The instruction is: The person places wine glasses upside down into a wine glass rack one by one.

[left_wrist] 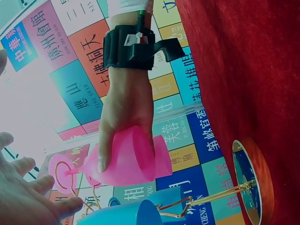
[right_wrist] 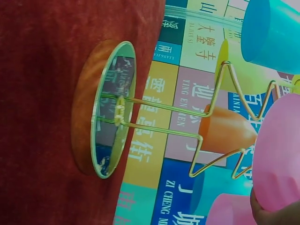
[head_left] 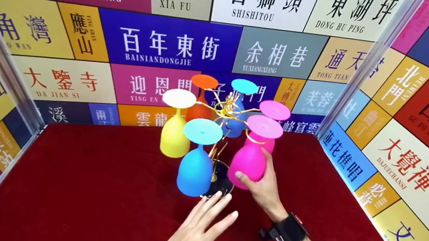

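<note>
My right hand (head_left: 264,189) grips the bowl of a pink goblet (head_left: 249,162), which is upside down with its foot at a gold wire loop of the goblet rack (head_left: 228,108). In the left wrist view the right thumb lies along the pink bowl. My left hand (head_left: 203,226) is held with straight, spread fingers in front of the rack's round mirrored base (right_wrist: 115,110), holding nothing. Near it hangs a blue goblet (head_left: 195,171). A yellow goblet (head_left: 175,136), an orange goblet (head_left: 200,105), a second blue goblet (head_left: 234,126) and another pink goblet (head_left: 274,110) also hang inverted around the rack.
A dark red cloth (head_left: 88,187) covers the table under the rack. Panels printed with large characters (head_left: 169,41) stand behind and at both sides, joined by metal corner posts (head_left: 358,75).
</note>
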Demonstrator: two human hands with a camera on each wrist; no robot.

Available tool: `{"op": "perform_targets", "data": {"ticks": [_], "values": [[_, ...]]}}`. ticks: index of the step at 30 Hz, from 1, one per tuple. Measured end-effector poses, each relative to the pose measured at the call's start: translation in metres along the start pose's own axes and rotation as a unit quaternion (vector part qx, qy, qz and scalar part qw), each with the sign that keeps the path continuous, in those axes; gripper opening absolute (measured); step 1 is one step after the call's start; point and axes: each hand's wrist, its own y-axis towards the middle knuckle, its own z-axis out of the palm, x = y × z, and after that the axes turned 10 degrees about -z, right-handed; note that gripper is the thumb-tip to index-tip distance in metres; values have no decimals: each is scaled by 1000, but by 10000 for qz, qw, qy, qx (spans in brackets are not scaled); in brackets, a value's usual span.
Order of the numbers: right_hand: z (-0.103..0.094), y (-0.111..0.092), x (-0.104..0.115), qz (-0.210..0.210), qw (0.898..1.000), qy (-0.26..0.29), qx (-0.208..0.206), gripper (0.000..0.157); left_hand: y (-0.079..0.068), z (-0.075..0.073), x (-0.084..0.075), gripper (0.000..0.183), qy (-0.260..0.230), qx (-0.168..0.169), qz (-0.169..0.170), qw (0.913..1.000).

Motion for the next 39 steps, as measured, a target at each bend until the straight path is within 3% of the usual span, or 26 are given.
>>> {"op": "perform_targets", "data": {"ticks": [18, 32, 39], "values": [[-1, -13, -6, -86, 9998, -54, -187, 86, -1, 1, 4, 79, 24, -5, 22, 10000], [6, -21, -6, -318, 9995, -8, -21, 87, -3, 2, 8, 77, 170, -33, 24, 9998], [12, -22, 0, -449, 9987, -158, 187, 90, -7, -1, 9, 80, 88, 202, -194, 9996]]}}
